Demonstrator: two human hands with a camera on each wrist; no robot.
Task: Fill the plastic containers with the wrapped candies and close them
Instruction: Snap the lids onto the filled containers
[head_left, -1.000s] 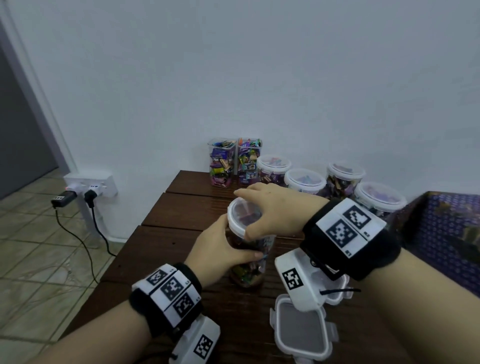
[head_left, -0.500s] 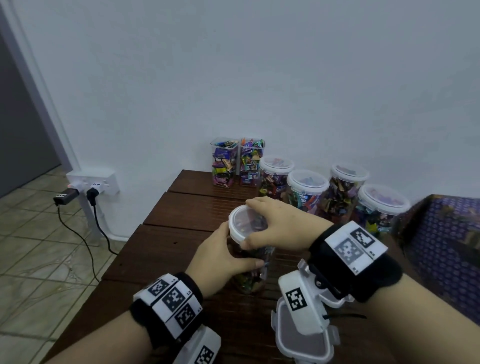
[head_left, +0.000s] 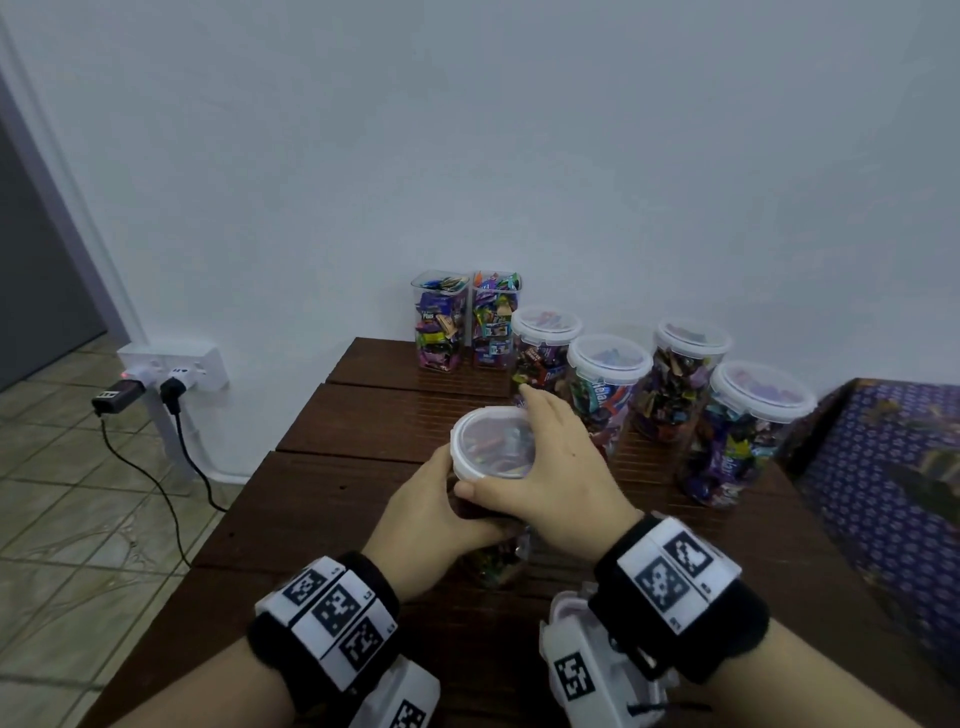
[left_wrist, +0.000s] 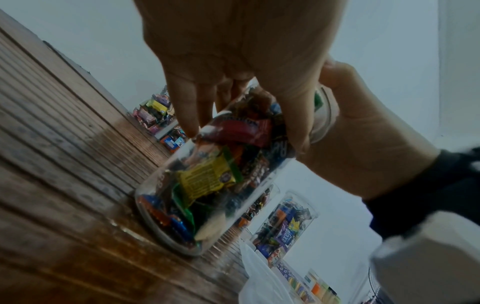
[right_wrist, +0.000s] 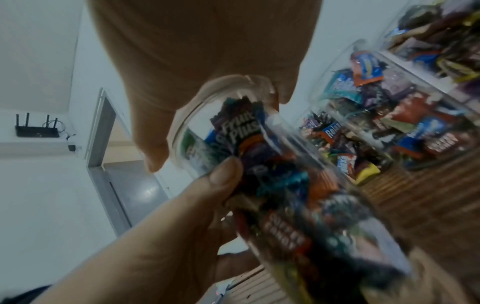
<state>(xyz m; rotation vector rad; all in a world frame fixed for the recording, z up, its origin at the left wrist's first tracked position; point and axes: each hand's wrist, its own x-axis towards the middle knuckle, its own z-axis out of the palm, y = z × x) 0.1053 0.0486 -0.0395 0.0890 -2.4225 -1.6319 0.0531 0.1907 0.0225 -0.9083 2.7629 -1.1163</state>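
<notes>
Both hands meet at the centre of the head view: our left hand (head_left: 436, 514) wraps its fingers and thumb around the clear wall of a round container (head_left: 491, 564) standing on the dark wooden table (head_left: 322, 514), and our right hand (head_left: 550, 467) lies over its white-rimmed lid (head_left: 488, 441), thumb on the near rim and fingers curled over the far edge. In the left wrist view the container's (left_wrist: 207, 185) base rests on the wood and wrapped candies (left_wrist: 205, 179) pack it, a yellow wrapper near the middle. In the right wrist view the lid (right_wrist: 223, 98) sits under our palm, and the left thumb (right_wrist: 223, 174) presses the container wall just below it; whether the lid is fully seated we cannot tell.

Low in the head frame, between our wrists, part of a white object shows, mostly hidden by the right wristband.

Further up and to the right stand four round lidded containers (head_left: 605, 384) full of candies, running diagonally toward the right edge. Behind them, at the wall, two square containers (head_left: 441, 322) stand side by side, filled, with no lids on top. At the right edge lies a patterned blue cloth (head_left: 883, 467). At left, on the wall above the tiled floor, a socket (head_left: 171, 364) holds two plugs.
</notes>
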